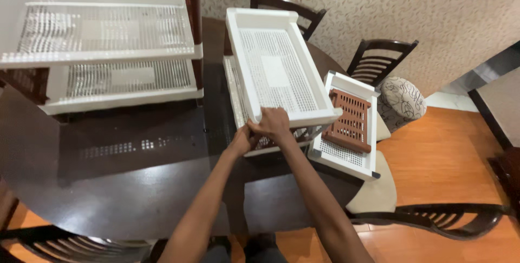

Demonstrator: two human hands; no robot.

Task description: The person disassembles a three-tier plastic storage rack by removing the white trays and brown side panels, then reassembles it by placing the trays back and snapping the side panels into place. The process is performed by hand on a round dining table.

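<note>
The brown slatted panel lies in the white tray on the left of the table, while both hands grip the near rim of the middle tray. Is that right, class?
Not quite. The head view shows the brown slatted panel in the white tray on the right side of the table, not the left. Both the left hand and right hand do grip the middle tray at its near rim.

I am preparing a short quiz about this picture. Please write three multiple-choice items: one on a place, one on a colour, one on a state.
1. Where does the brown slatted panel lie?
A. in the small white tray at the right
B. on the floor
C. on a chair seat

2. What colour is the table top?
A. white
B. dark brown
C. green

3. What are both hands doing?
A. resting flat on the table
B. gripping the near edge of the upper white tray
C. holding a chair

Answers: 1 A, it rests inside the small white tray. 2 B, the glossy surface is dark. 3 B, the left hand and right hand close on the upper white tray.
</note>
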